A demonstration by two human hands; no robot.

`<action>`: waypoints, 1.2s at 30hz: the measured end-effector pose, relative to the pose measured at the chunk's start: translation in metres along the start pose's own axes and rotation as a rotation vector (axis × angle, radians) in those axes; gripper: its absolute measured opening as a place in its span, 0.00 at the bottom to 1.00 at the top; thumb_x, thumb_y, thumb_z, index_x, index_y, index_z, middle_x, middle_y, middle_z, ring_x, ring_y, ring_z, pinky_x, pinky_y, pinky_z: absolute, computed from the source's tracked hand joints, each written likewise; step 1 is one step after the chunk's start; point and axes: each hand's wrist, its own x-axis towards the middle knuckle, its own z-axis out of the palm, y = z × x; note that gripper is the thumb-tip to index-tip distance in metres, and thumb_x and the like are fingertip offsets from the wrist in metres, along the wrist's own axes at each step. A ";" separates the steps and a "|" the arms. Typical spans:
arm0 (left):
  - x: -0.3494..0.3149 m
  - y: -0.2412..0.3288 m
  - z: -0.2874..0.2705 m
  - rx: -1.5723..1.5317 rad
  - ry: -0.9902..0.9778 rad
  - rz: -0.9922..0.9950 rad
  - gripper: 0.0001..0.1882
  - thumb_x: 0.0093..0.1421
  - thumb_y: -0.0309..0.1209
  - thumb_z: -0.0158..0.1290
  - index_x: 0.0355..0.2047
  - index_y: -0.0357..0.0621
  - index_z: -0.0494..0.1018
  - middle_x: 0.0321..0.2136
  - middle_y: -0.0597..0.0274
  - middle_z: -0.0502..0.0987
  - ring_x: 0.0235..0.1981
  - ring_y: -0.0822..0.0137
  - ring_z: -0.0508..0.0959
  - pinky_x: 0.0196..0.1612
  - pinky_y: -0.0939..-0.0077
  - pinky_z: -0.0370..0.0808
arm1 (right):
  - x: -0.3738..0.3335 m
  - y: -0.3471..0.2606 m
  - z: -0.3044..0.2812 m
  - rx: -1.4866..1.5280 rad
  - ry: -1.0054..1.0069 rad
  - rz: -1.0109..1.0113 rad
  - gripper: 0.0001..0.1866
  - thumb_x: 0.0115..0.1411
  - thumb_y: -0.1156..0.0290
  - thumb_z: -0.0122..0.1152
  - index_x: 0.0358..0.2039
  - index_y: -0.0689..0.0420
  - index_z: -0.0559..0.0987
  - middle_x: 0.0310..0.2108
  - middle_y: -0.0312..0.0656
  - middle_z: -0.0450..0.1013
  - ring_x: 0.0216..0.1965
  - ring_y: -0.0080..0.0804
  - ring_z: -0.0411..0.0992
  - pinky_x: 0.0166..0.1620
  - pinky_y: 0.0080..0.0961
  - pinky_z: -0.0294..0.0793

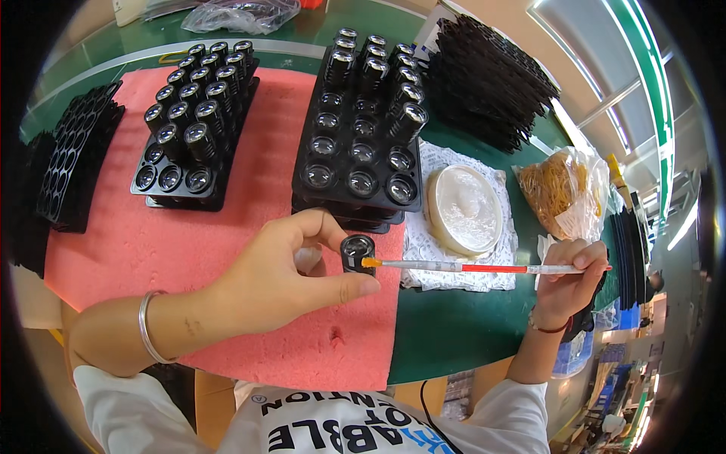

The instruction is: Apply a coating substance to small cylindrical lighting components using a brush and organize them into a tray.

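Between the thumb and fingers of my left hand [283,268] is a short black cylinder with a glass lens [357,247] facing up. My right hand [571,276] grips the far end of a thin paintbrush [491,268] with a silver and red handle. The brush's orange bristles touch or lie just over the lens cylinder's rim. Beyond my left hand stands a black tray [412,206] of similar lens cylinders, some upright and tall, others sunk in the holes. A second black tray [178,201] of them sits farther left.
A pink foam mat [265,181] covers much of the green table [446,333]. A round white dish [465,210] rests on white paper right of the tray. Behind are stacked black trays [491,79] and a bag of rubber bands [563,193]. More empty trays [79,155] stand at left.
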 end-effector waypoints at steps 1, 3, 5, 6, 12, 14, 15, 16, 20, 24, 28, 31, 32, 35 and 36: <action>-0.001 0.001 0.000 -0.014 0.000 -0.003 0.18 0.49 0.33 0.63 0.32 0.40 0.67 0.19 0.72 0.69 0.17 0.85 0.63 0.18 0.87 0.57 | 0.000 0.000 0.000 -0.012 0.004 -0.008 0.19 0.65 0.54 0.39 0.25 0.55 0.63 0.14 0.37 0.60 0.11 0.23 0.57 0.16 0.19 0.57; 0.000 0.002 -0.001 -0.029 -0.006 -0.003 0.17 0.49 0.33 0.63 0.32 0.40 0.67 0.21 0.72 0.70 0.18 0.85 0.63 0.19 0.87 0.58 | 0.001 -0.001 0.001 -0.030 0.010 -0.018 0.18 0.65 0.55 0.39 0.25 0.55 0.64 0.14 0.38 0.61 0.11 0.23 0.57 0.16 0.19 0.57; 0.001 0.001 -0.002 -0.038 -0.023 -0.001 0.16 0.50 0.32 0.63 0.33 0.39 0.68 0.24 0.72 0.71 0.19 0.86 0.63 0.20 0.88 0.59 | 0.000 0.000 -0.001 -0.030 0.063 -0.008 0.18 0.65 0.57 0.40 0.24 0.56 0.64 0.14 0.39 0.62 0.11 0.24 0.58 0.16 0.19 0.57; 0.001 0.001 -0.001 -0.035 -0.024 -0.001 0.16 0.50 0.32 0.63 0.33 0.39 0.68 0.24 0.72 0.71 0.19 0.86 0.63 0.20 0.88 0.59 | 0.000 0.000 -0.002 -0.029 0.066 -0.009 0.18 0.65 0.57 0.40 0.24 0.56 0.64 0.14 0.39 0.62 0.11 0.24 0.58 0.16 0.19 0.57; -0.001 0.005 -0.001 -0.121 -0.089 0.023 0.14 0.53 0.28 0.59 0.37 0.38 0.69 0.34 0.68 0.72 0.29 0.84 0.68 0.30 0.87 0.66 | 0.003 0.001 -0.005 0.016 0.082 0.011 0.17 0.65 0.59 0.43 0.23 0.57 0.64 0.15 0.40 0.63 0.12 0.25 0.59 0.17 0.20 0.58; -0.002 0.007 -0.001 -0.122 -0.117 0.029 0.15 0.54 0.27 0.57 0.40 0.36 0.69 0.38 0.64 0.73 0.35 0.82 0.70 0.37 0.84 0.68 | 0.003 0.001 -0.007 0.038 0.087 0.024 0.17 0.65 0.60 0.43 0.23 0.58 0.65 0.15 0.40 0.63 0.12 0.25 0.60 0.17 0.20 0.58; -0.001 0.007 -0.002 -0.122 -0.118 0.030 0.15 0.54 0.27 0.57 0.40 0.36 0.69 0.38 0.64 0.73 0.35 0.82 0.70 0.37 0.84 0.68 | 0.003 0.002 -0.007 0.037 0.088 0.022 0.17 0.65 0.60 0.43 0.23 0.58 0.65 0.15 0.40 0.63 0.12 0.25 0.60 0.17 0.20 0.58; 0.000 0.007 -0.003 -0.109 -0.127 0.032 0.15 0.55 0.27 0.57 0.42 0.35 0.69 0.38 0.63 0.73 0.37 0.80 0.70 0.39 0.83 0.69 | 0.004 0.002 -0.006 0.041 0.097 0.028 0.17 0.65 0.60 0.43 0.23 0.58 0.65 0.15 0.40 0.64 0.12 0.25 0.60 0.17 0.20 0.58; 0.000 0.004 -0.002 -0.114 -0.145 0.079 0.17 0.56 0.26 0.55 0.45 0.34 0.68 0.39 0.62 0.73 0.41 0.77 0.71 0.45 0.80 0.69 | 0.005 0.003 -0.006 0.052 0.103 0.043 0.17 0.65 0.59 0.43 0.23 0.58 0.65 0.14 0.40 0.64 0.12 0.25 0.61 0.17 0.20 0.59; -0.001 0.007 -0.001 -0.166 -0.162 0.018 0.15 0.55 0.21 0.54 0.44 0.35 0.68 0.39 0.64 0.72 0.43 0.75 0.71 0.49 0.79 0.67 | 0.005 0.002 -0.008 0.044 0.111 0.048 0.17 0.65 0.60 0.43 0.23 0.58 0.65 0.14 0.40 0.64 0.12 0.25 0.61 0.17 0.20 0.59; 0.001 0.009 -0.002 -0.134 -0.171 0.035 0.15 0.55 0.21 0.54 0.44 0.34 0.68 0.39 0.64 0.73 0.42 0.76 0.72 0.47 0.80 0.69 | 0.005 0.004 -0.008 0.058 0.140 0.039 0.17 0.65 0.61 0.42 0.23 0.57 0.65 0.14 0.39 0.63 0.12 0.24 0.59 0.18 0.19 0.58; -0.001 0.008 -0.002 -0.099 -0.176 0.056 0.16 0.54 0.20 0.54 0.44 0.35 0.68 0.38 0.65 0.73 0.40 0.77 0.72 0.44 0.82 0.69 | 0.007 0.003 -0.011 0.087 0.182 0.059 0.16 0.65 0.61 0.42 0.23 0.57 0.64 0.14 0.38 0.62 0.13 0.23 0.58 0.18 0.18 0.57; -0.001 0.007 -0.002 -0.103 -0.168 0.079 0.16 0.54 0.20 0.55 0.44 0.35 0.68 0.38 0.65 0.73 0.39 0.78 0.72 0.42 0.83 0.69 | 0.008 0.004 -0.012 0.112 0.205 0.070 0.16 0.65 0.61 0.42 0.23 0.57 0.64 0.14 0.38 0.62 0.13 0.23 0.57 0.19 0.18 0.57; -0.005 0.011 0.000 -0.041 -0.116 0.059 0.16 0.51 0.22 0.59 0.40 0.37 0.71 0.33 0.68 0.75 0.31 0.82 0.72 0.32 0.88 0.69 | 0.010 0.005 -0.010 0.085 0.286 0.078 0.16 0.65 0.60 0.42 0.23 0.57 0.63 0.14 0.37 0.61 0.14 0.22 0.57 0.20 0.18 0.57; -0.006 0.013 0.000 -0.034 -0.110 0.057 0.16 0.51 0.22 0.59 0.40 0.37 0.71 0.33 0.68 0.75 0.31 0.82 0.72 0.32 0.88 0.69 | 0.009 0.005 -0.011 0.093 0.287 0.077 0.16 0.65 0.60 0.42 0.23 0.57 0.63 0.14 0.37 0.61 0.14 0.22 0.57 0.20 0.18 0.57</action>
